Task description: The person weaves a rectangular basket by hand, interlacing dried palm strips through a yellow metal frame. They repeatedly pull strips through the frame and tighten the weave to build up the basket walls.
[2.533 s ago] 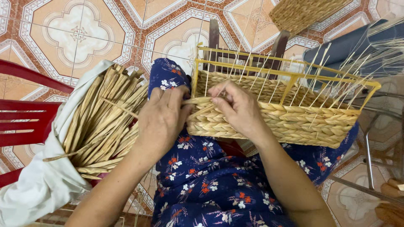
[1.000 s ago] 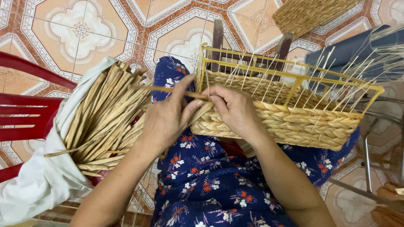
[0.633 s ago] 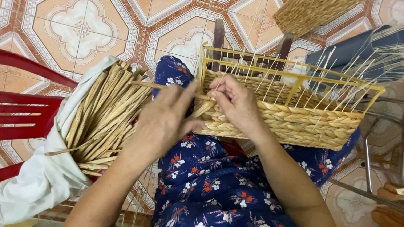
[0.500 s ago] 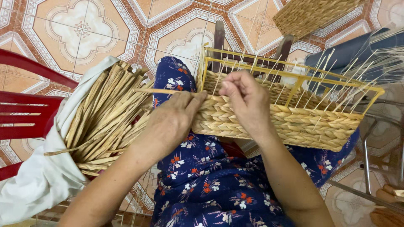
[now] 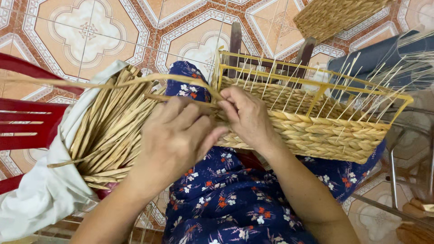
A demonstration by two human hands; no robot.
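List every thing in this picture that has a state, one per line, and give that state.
Woven basket: half woven, upper frame bare, resting on lap.
Long straw strand: pulled taut leftward, pinched at basket corner.
Straw bundle: loose, lying on white cloth.
Left hand: gripping strand.
Right hand: pressing the weave.

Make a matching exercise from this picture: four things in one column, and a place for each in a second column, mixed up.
Things:
1. basket
2. bundle of straw strips
3. red chair
4. finished basket

Places:
A. on the tiled floor at the top of the view
B. on the person's lap, under the right hand
C. at the left edge of the view
D. in the white cloth beside the left hand

Pairs: 1-B, 2-D, 3-C, 4-A
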